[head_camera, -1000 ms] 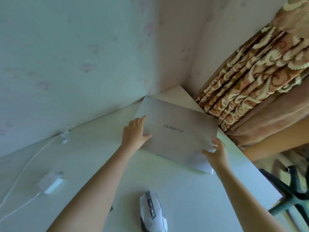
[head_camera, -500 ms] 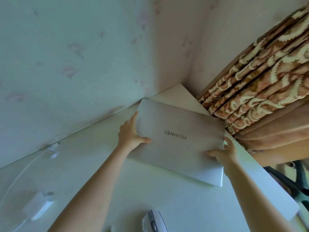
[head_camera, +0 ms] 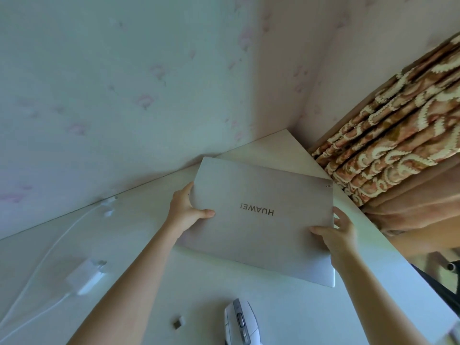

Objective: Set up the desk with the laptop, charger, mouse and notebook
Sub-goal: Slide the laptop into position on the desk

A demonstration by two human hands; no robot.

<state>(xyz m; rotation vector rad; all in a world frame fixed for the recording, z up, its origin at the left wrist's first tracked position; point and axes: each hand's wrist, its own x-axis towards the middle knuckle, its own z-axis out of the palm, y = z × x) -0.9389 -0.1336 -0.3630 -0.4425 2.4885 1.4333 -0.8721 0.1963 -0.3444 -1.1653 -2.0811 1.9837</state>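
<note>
A closed silver laptop (head_camera: 261, 220) with an upside-down logo is tilted above the white desk (head_camera: 149, 282), its far edge near the wall corner. My left hand (head_camera: 185, 209) grips its left edge, thumb on the lid. My right hand (head_camera: 334, 232) grips its right near corner. A white charger brick (head_camera: 86, 276) with its white cable (head_camera: 44, 257) lies on the desk at left. A white and grey mouse (head_camera: 240, 322) sits at the near edge. No notebook is visible.
A small dark and silver plug-like piece (head_camera: 178, 322) lies left of the mouse. Walls meet in a corner behind the desk. A patterned brown curtain (head_camera: 388, 150) hangs at right. A dark chair part (head_camera: 435, 282) shows beyond the desk's right edge.
Both hands have closed on the laptop's sides and tilted it up off the desk, nearer to me. The view has shifted, showing more of the mouse and charger.
</note>
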